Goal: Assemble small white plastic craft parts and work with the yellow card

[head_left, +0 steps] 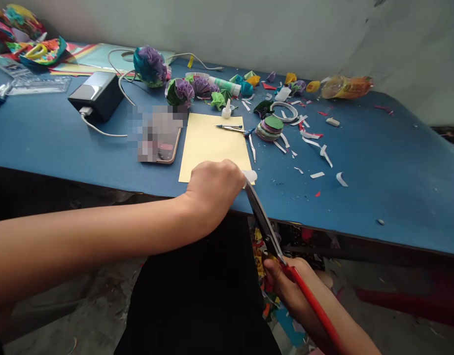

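My right hand [295,283], below the table's front edge, is closed on large scissors [265,222] with red handles and dark metal blades. The blades point up and away, their tips beside my left hand [215,190]. That hand is closed in a fist over the near edge of a pale yellow sheet [215,143]; its fingertips are hidden. A small white rounded piece [251,175] shows just past its knuckles; whether the fingers grip it I cannot tell. On the sheet's far part lie a mechanical pencil [229,127] and a small white glue bottle [227,110].
A phone [166,140], partly blurred, lies left of the sheet, near a black charger box [97,96] with white cables. Ruffled paper flowers [151,66], round paper discs [270,128], a tape ring [285,112], a plastic bottle [345,87] and paper scraps [325,155] lie on the blue table [389,177].
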`<state>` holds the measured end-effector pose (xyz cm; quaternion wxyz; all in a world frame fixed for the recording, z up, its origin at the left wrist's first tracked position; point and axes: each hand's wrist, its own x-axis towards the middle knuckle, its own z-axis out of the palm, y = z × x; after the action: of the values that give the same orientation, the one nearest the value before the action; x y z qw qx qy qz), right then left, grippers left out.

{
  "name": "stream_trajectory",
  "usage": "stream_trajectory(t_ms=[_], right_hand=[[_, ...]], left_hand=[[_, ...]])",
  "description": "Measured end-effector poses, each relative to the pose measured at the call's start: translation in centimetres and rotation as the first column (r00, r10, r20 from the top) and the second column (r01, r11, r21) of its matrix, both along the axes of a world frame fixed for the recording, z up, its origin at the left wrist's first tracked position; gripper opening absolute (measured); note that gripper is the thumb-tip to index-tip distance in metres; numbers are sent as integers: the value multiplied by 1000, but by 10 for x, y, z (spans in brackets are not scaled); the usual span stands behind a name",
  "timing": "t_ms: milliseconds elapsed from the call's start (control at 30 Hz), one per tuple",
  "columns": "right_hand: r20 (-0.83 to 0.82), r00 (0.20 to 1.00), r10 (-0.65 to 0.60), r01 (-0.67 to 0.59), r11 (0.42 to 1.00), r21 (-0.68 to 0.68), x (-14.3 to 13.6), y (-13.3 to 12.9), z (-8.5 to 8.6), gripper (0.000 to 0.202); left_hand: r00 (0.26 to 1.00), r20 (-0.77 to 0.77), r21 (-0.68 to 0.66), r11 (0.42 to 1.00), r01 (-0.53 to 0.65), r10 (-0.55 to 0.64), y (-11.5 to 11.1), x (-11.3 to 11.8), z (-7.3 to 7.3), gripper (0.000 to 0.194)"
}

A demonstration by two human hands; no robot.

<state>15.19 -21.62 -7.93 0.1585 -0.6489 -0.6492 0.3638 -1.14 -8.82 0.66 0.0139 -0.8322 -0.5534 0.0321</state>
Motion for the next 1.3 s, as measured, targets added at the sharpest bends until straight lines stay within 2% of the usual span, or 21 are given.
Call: stream_trajectory(t_ms=[133, 200, 267, 300, 367, 400, 467, 533, 567, 600, 700, 767, 900, 967, 1100, 1167, 1300], right_hand=[[-78, 997, -20, 22, 999, 24, -1, -2, 2, 50], [-112, 994, 5, -1, 999, 41, 2, -2, -1, 51], [-135, 990, 44, -36, 997, 62, 7, -3, -4, 49], [-143, 988, 66, -55, 996, 73, 9, -3, -7, 46], [-151, 983, 103, -89, 991, 95, 12, -3, -12, 39], [-153, 981, 116, -101, 989, 104, 13, -3, -15, 35], [-154, 979, 132, -115, 987, 114, 13, -4, -19, 27], [-150, 979, 138, -122, 986, 116, 12, -5, -23, 20], [-149, 979, 141, -124, 986, 113, 11, -6, -24, 18], [-147, 979, 142, -126, 986, 108, 10, -6, -25, 17], [-141, 982, 128, -116, 989, 92, 8, -8, -26, 15], [-139, 984, 116, -104, 990, 92, 8, -7, -27, 14], [-149, 983, 107, -88, 988, 126, 9, -3, -32, 27], [-152, 983, 104, -82, 986, 143, 9, -1, -34, 38], [-152, 981, 122, -100, 984, 149, 8, 1, -34, 51], [-156, 976, 150, -129, 982, 136, 9, 2, -32, 56], [-151, 975, 166, -151, 983, 109, 12, 2, -24, 63]], left_hand=[[997, 8, 77, 994, 73, -73, 6, -4, 10, 31], [987, 9, 97, 983, 159, -160, 9, -9, 18, 24], [963, 54, 48, 964, 261, -264, 14, -16, 28, 18], [949, 96, -18, 953, 303, -300, 16, -19, 33, 17], [938, 171, -239, 911, 336, -301, 21, -24, 45, 15], [944, 181, -370, 870, 326, -277, 24, -26, 50, 18], [961, 165, -609, 744, 276, -222, 29, -29, 57, 23], [973, 136, -750, 623, 223, -184, 31, -29, 59, 22], [975, 136, -774, 596, 214, -175, 31, -28, 58, 23], [976, 141, -777, 593, 213, -166, 30, -28, 57, 24], [980, 158, -711, 674, 201, -125, 21, -25, 54, 31], [987, 143, -693, 705, 149, -68, 13, -23, 54, 34], [993, 114, -702, 708, 71, 14, 6, -22, 53, 40], [992, 119, -724, 688, 54, 47, 7, -24, 49, 42], [974, 193, -829, 551, 95, 122, 7, -28, 42, 39], [966, 227, -841, 525, 129, 126, 5, -28, 40, 35], [974, 209, -761, 639, 108, 84, 0, -24, 37, 35]])
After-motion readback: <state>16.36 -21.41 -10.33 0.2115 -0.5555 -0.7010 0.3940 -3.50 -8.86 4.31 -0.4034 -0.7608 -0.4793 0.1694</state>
